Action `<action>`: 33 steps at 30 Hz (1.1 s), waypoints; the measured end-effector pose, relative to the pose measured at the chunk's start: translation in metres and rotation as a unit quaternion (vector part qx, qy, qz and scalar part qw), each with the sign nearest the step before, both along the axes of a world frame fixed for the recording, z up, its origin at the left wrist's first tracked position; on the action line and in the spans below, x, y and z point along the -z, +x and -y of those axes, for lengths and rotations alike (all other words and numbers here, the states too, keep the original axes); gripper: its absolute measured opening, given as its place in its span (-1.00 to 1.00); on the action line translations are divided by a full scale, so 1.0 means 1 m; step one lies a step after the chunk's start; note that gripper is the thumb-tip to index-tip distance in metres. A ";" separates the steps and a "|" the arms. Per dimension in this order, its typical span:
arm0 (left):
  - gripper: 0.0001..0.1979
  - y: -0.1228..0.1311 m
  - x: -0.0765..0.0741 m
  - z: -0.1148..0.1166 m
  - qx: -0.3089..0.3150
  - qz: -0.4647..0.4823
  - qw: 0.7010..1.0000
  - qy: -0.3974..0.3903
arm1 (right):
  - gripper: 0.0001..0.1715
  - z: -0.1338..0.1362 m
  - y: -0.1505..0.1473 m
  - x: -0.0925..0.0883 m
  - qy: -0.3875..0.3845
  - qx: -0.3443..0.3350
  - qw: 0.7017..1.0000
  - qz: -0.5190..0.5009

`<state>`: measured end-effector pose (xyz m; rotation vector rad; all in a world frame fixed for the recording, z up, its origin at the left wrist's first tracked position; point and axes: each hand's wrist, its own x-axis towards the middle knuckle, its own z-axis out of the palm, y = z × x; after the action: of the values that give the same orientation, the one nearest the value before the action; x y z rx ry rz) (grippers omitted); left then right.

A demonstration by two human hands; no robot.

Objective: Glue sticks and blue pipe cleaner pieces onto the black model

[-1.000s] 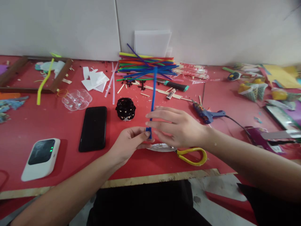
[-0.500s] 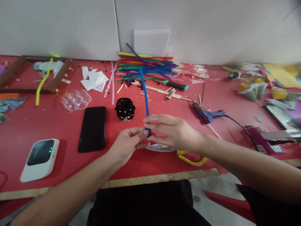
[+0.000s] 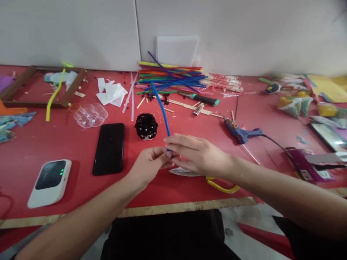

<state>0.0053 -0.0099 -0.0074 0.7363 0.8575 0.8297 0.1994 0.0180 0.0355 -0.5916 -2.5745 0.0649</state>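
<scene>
Between my two hands a blue pipe cleaner (image 3: 162,110) stands up, leaning a little left, its lower end hidden among the fingers. My left hand (image 3: 148,164) pinches that lower end between thumb and fingers. Against it from the right, my right hand (image 3: 199,153) is closed with its fingertips at the same spot. Beyond the hands sits a small black round pot-like piece (image 3: 146,126) with light dots around it. Scissors with yellow handles (image 3: 223,187) lie below my right hand, partly covered by it.
A black phone (image 3: 108,148) and a white device (image 3: 50,183) lie left. Pipe cleaners (image 3: 170,77) are heaped at the back, near a cutter knife (image 3: 204,99). A blue glue gun (image 3: 241,131) with its cord lies right. A wooden frame (image 3: 18,83) stands far left.
The blue pipe cleaner's upper end has swung to the left. My right hand has closed in slightly on my left at its lower end.
</scene>
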 end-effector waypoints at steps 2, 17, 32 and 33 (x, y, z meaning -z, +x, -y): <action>-0.69 0.000 -0.001 0.000 -0.003 0.017 1.000 -0.014 | -0.71 0.001 0.000 0.000 0.018 0.003 1.000 -0.001; -0.78 -0.004 0.002 -0.001 0.035 0.083 0.993 -0.075 | -0.70 0.003 0.004 0.002 -0.017 -0.013 0.999 -0.030; -0.81 -0.003 -0.004 0.001 0.066 0.095 0.992 -0.048 | -0.61 0.008 0.010 0.002 -0.057 -0.003 0.998 -0.029; -0.80 -0.003 -0.004 0.001 0.069 0.092 0.992 -0.047 | -0.61 0.008 0.010 0.002 -0.063 -0.004 0.998 -0.028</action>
<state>0.0024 -0.0112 -0.0029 0.6192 0.6669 0.7168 0.2089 0.0096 0.0339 -0.6175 -2.5312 0.2457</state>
